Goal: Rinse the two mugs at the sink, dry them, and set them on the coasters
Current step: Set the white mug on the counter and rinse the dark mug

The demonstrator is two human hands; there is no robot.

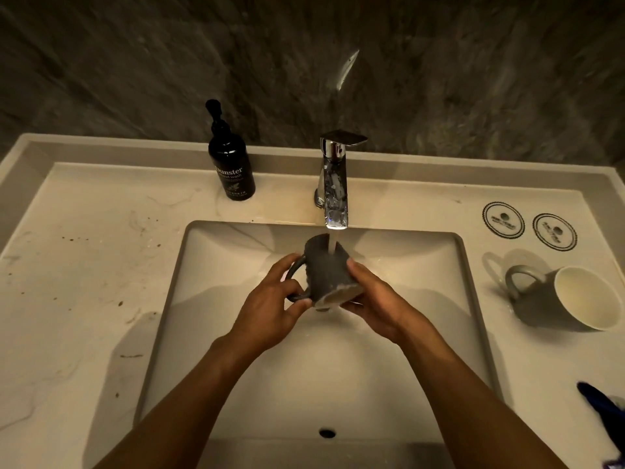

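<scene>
A dark grey mug (326, 272) is tipped on its side over the sink basin (439, 252), mouth toward me, and water from the chrome tap (334, 194) runs onto its outer wall. My left hand (270, 309) grips its handle side. My right hand (375, 302) grips its right wall and rim. A second grey mug (541, 299) with a cream inside lies tilted on the counter to the right, mouth facing right. Two round printed coasters (503, 220) (554, 231) lie behind it on the counter.
A black hand-wash pump bottle (231, 164) stands at the back left of the tap. A dark blue cloth (602, 404) shows at the right edge. The marble counter (84, 265) on the left has small dark specks. A dark stone wall rises behind.
</scene>
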